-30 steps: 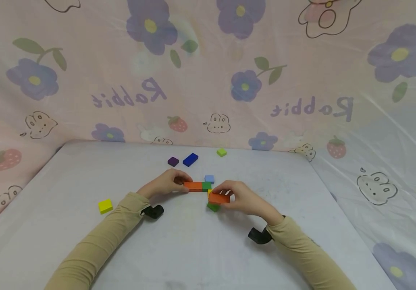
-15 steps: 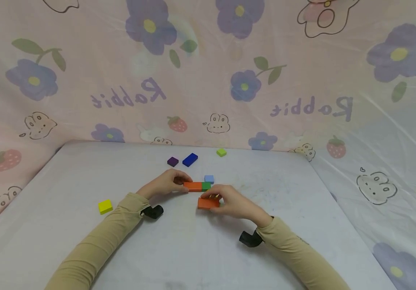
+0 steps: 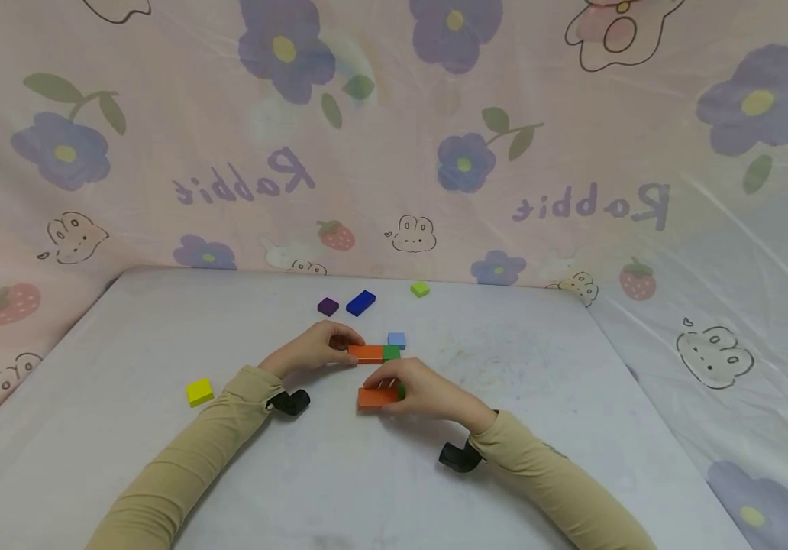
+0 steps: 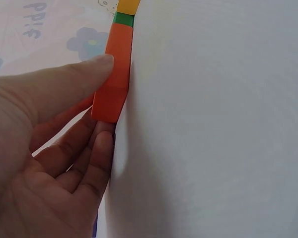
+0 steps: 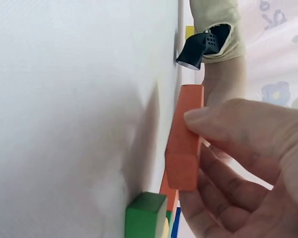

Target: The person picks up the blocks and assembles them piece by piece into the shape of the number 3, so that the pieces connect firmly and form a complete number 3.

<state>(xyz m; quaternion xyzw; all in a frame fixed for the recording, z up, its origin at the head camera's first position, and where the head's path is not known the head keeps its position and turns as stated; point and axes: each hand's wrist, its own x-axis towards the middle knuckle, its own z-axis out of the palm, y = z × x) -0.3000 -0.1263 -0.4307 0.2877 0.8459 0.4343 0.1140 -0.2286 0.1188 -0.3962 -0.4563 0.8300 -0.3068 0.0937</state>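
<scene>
My left hand pinches an orange rectangular block lying on the table, thumb on its near side in the left wrist view. A small green block sits end to end with it, and a yellow-orange block comes after that. Nearer to me, my right hand grips a second orange block between thumb and fingers, its shadow on the table beside it. Another green block stands close to this one's end, mostly hidden behind the right hand in the head view.
A light blue block lies just behind the row. Farther back are a purple block, a dark blue block and a lime block. A yellow block lies left of the left forearm. Printed cloth hangs behind the table.
My right hand has moved left and toward me with its orange block, from over the yellow-orange and green blocks to their left. My left hand has stayed in place.
</scene>
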